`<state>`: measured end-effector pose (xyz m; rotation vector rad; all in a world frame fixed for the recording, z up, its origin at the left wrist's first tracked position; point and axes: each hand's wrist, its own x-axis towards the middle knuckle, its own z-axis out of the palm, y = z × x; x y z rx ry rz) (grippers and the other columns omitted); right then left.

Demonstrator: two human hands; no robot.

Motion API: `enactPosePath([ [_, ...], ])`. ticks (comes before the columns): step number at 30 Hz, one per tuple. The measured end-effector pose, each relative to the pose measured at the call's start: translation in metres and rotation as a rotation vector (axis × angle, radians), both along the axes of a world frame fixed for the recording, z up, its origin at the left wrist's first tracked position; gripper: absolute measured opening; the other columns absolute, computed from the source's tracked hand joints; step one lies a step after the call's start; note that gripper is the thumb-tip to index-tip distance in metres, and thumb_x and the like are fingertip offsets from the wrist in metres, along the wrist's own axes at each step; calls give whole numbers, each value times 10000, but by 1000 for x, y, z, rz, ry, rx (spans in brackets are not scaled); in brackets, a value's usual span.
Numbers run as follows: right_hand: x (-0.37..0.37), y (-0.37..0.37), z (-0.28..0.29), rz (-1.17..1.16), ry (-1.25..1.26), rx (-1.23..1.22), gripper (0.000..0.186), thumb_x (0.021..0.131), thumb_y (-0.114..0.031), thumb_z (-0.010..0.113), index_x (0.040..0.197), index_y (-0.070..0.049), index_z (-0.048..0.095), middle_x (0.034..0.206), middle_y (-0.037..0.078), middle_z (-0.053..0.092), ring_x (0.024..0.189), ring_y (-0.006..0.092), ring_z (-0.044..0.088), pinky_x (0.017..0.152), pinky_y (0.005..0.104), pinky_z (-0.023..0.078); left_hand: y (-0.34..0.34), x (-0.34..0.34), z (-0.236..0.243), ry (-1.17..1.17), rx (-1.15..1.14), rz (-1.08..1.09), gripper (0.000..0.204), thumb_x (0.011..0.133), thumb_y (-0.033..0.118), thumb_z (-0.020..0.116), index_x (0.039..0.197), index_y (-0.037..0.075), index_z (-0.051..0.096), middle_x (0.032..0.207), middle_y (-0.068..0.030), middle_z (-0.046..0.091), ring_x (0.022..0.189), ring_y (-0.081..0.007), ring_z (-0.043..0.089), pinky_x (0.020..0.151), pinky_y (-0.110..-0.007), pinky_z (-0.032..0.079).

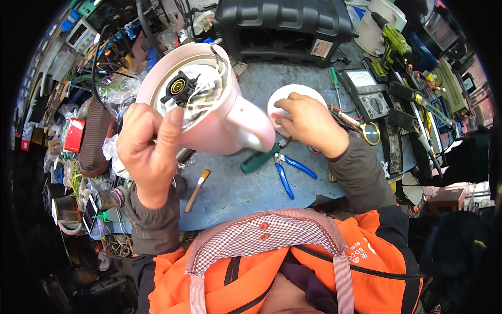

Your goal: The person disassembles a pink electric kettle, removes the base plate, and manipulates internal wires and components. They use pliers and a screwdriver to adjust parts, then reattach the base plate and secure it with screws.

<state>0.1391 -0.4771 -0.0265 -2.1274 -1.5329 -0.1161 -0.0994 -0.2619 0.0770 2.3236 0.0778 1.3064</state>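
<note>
My left hand [151, 149] is closed on a pale pink electric kettle [246, 123], which lies tilted with its underside up, showing a black round connector [177, 88] and white wires inside. To its right, my right hand [308, 120] has curled fingers over a white round plate [285, 93], near a small red item [275, 116]; what exactly they hold is unclear. Just below lie a green-handled screwdriver [253, 162] and blue-handled pliers [290, 175]. A wooden brush [196, 192] lies nearer me.
A black plastic case [282, 23] stands at the back. On the right are a multimeter [372, 104], a green drill [395, 42], a green screwdriver [334, 81] and assorted tools. Dense clutter covers the left side, including a brown oblong case [95, 144] and a red box [75, 135].
</note>
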Motion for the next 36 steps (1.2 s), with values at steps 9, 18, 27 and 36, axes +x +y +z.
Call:
enactPosePath([
  [9, 14, 7, -11, 10, 189, 128, 133, 936, -91, 741, 1006, 11, 792, 968, 182, 750, 844, 373, 723, 768, 462, 571, 58, 9, 20, 37, -70, -463, 422, 889, 58, 814, 643, 37, 472, 634, -39, 471, 632, -190, 453, 837, -400, 466],
  [18, -4, 32, 140, 369, 1007, 547, 297, 1059, -112, 708, 1325, 11, 756, 1069, 37, 782, 847, 75, 663, 725, 224, 513, -11, 17, 95, 436, -87, -191, 323, 944, 149, 782, 1211, -32, 774, 1057, -159, 738, 932, -263, 723, 855, -367, 579],
  [27, -7, 70, 113, 489, 1447, 549, 293, 1053, -23, 692, 1335, 57, 705, 1102, 68, 747, 863, 137, 712, 752, 266, 582, 0, 61, 83, 709, -293, -182, 245, 952, 93, 785, 1147, -55, 776, 949, -39, 778, 852, -96, 678, 771, -299, 570],
  [36, -2, 65, 115, 508, 1374, 491, 298, 1015, -37, 716, 1303, 42, 712, 1056, 96, 767, 819, 152, 726, 731, 306, 617, 5, 60, 71, 529, -555, -260, 108, 952, 32, 779, 1036, -31, 751, 909, -11, 745, 799, -47, 655, 705, -229, 526],
])
